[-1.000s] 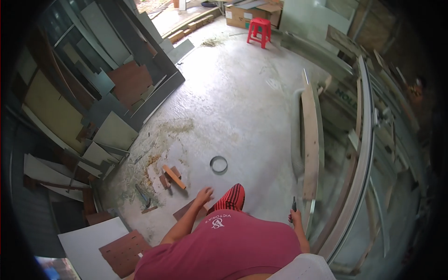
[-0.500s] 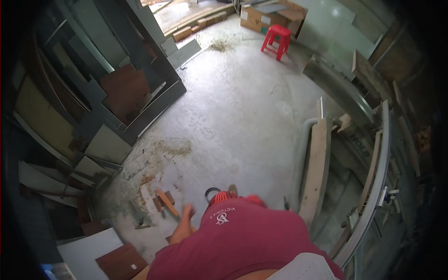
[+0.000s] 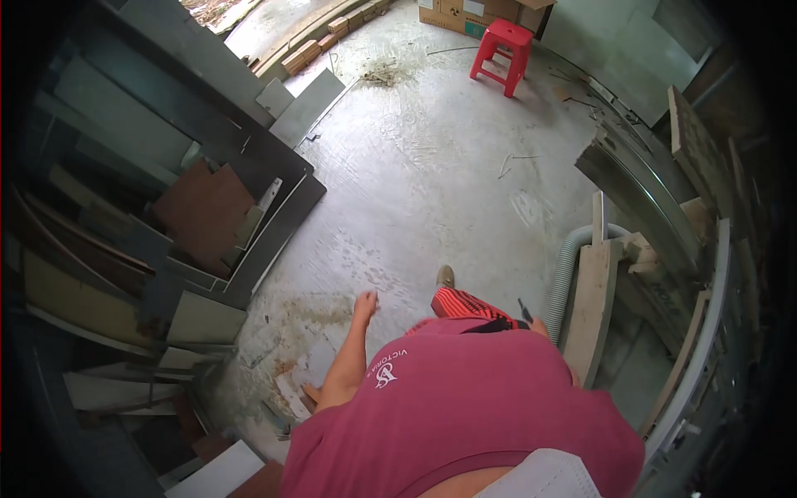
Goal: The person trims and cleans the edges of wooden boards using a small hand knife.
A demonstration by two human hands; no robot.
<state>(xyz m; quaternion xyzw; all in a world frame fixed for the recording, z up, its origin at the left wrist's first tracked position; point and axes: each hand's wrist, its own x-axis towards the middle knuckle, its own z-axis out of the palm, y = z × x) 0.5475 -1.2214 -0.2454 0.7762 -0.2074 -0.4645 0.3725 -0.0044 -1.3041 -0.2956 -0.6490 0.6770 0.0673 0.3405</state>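
Observation:
My left hand (image 3: 366,307) hangs in front of my maroon shirt (image 3: 465,382), over the grey floor, with its fingers curled and nothing visible in them. To the right, my right hand (image 3: 539,326) is partly hidden by the shirt. It grips a small dark tool (image 3: 525,311) whose thin end points up and forward; its exact kind cannot be made out. One shoe (image 3: 446,275) and a red-and-black striped trouser leg (image 3: 465,305) show between the hands.
Stacked boards (image 3: 207,212) lean along the left. A red stool (image 3: 503,56) stands ahead by a cardboard box (image 3: 452,18). On the right are a grey ribbed hose (image 3: 566,270), wooden beams (image 3: 594,311) and a curved metal rail (image 3: 696,357). Debris (image 3: 311,315) lies on the floor at left.
The view has shifted forward and turned. My left hand has swung forward and up. One leg now reaches farther ahead, and my right hand shows beside the dark tool.

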